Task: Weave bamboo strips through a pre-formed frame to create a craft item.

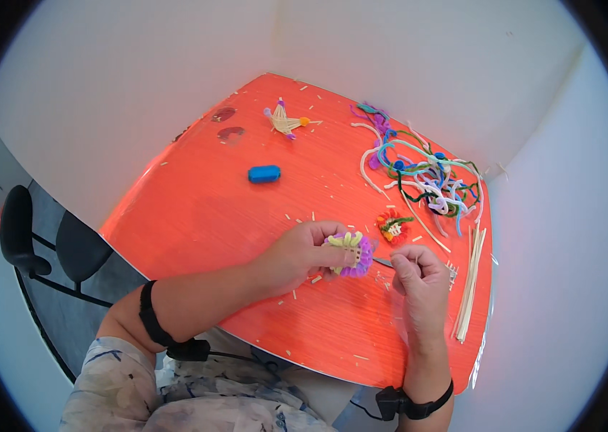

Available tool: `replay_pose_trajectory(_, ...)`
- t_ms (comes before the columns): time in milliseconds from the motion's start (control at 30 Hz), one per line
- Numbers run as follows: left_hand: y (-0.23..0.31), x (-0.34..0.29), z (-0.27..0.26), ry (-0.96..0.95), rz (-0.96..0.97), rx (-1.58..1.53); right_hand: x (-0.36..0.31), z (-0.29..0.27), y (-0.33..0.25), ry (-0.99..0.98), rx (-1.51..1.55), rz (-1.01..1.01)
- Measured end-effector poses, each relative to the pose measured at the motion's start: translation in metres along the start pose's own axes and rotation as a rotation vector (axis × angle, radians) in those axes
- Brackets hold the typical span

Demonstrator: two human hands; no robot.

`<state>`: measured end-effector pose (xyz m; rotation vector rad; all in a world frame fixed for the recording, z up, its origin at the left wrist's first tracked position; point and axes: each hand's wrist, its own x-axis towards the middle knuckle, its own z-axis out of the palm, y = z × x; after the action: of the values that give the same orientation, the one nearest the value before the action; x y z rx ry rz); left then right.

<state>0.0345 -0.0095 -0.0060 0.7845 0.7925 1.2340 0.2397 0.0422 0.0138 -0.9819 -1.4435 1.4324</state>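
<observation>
At frame centre, the left hand point(293, 255) is pinching a purple-and-yellow fuzzy piece point(362, 261); farther right, the right hand point(422, 284) is pressing its fingers point(407, 271) together (on what, unclear).

Black chair point(17, 232) on grey floor point(46, 322), white walls point(419, 43), orange-red table point(196, 223)

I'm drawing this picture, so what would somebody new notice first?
Probably the bright red-orange table across the middle. Then the colourful tangle of fuzzy strings at its far right, and the purple and yellow craft in the left hand, near the centre.
</observation>
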Motion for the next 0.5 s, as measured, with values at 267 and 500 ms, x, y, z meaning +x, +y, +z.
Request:
replay_pose_trajectory(267, 0.0054, -0.002, 0.0053, 0.014, 0.05, 0.262, -0.0015, 0.0004, -0.0006, 0.033, 0.082, -0.044)
replay_pose_trajectory(500, 0.0059, -0.0011, -0.0045, -0.123, -0.016, -0.317, -0.0028, 0.0029, 0.001, -0.017, 0.102, -0.029)
